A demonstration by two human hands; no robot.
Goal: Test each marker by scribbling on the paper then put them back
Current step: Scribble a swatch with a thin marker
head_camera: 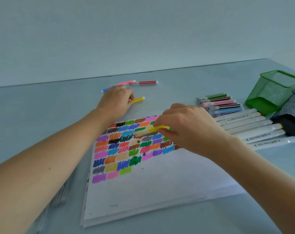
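— Nearest the camera, what have we got?

— Blank lower half of the paper [151, 186], a stack of sheets on the table [177, 78]; colour swatches fill its upper part.

— And the hands?

— Over the swatches the right hand [190, 130] pinches a yellow marker [153, 130], lying nearly flat above the sheet. Whether the tip is bared or capped I cannot tell; it blurs.

— The left?

— Further out, the left hand [116, 100] has its fingers curled round the end of an orange-yellow marker [138, 99] on the table, beside the loose pink, blue and red ones [131, 83].

— Where do they go back to?

— Probably the rows of markers [227, 107] at right, by the green mesh pot [275, 92] lying on its side.

— What could go wrong?

— I'd judge a bare tip dragged across filled swatches would smear them. Loose round barrels on the table may also roll off if nudged.
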